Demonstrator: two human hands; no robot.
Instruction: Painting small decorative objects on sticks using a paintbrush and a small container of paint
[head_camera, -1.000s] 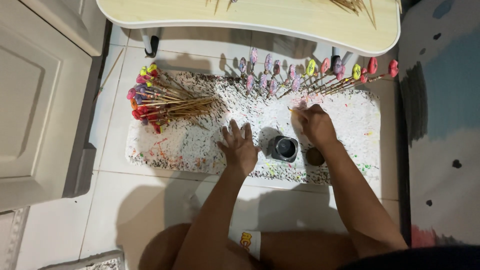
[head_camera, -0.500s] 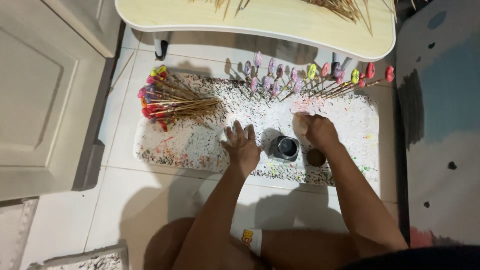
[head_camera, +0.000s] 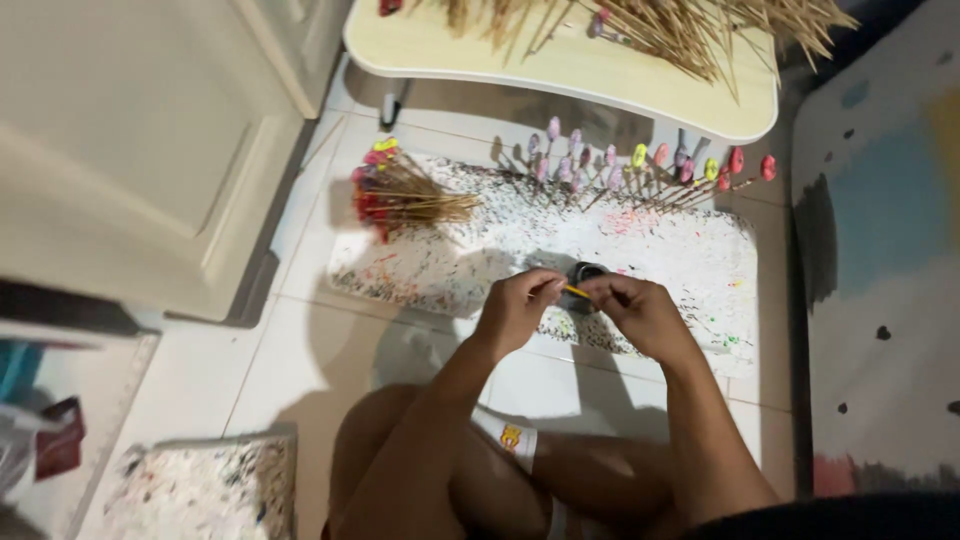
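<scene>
Hands: left hand (head_camera: 517, 310) and right hand (head_camera: 638, 312) are pinching a thin stick (head_camera: 575, 291), fingers closed on it.
Below: dark jar (head_camera: 585, 273) is sitting on the speckled mat (head_camera: 690, 260).

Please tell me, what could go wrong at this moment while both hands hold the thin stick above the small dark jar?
1. The open dark jar sits right under the left hand and right hand; a nudge could tip it over.
2. The thin stick is pinched at both ends and might snap.
3. The upright row of painted sticks stands close behind; a reach could knock some over.

Jar (head_camera: 583, 272) (mostly hidden by hands)
</scene>
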